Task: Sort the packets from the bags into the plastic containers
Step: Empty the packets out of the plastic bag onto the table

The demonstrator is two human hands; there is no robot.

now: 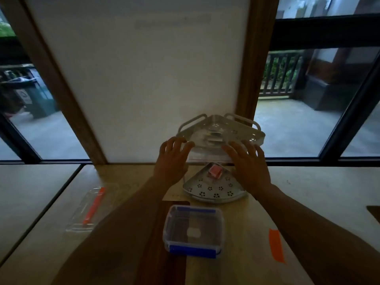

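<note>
A clear zip bag (207, 153) with packets inside hangs over the front of the upper tier of a white corner rack (255, 134). My left hand (172, 159) is at the bag's left edge with fingers spread. At the bag's right edge is my right hand (248, 163), also with spread fingers. Neither hand visibly grips the bag. A pink packet (214, 171) lies on the rack's lower tier (213, 192). In front of the rack stands a clear plastic container (194, 230) with blue clips, its lid on.
A clear flat container (82, 212) holding an orange pen (93, 204) lies on the table at the left. A strip of orange tape (276, 245) is stuck to the table at the right. A white board and windows stand behind the rack.
</note>
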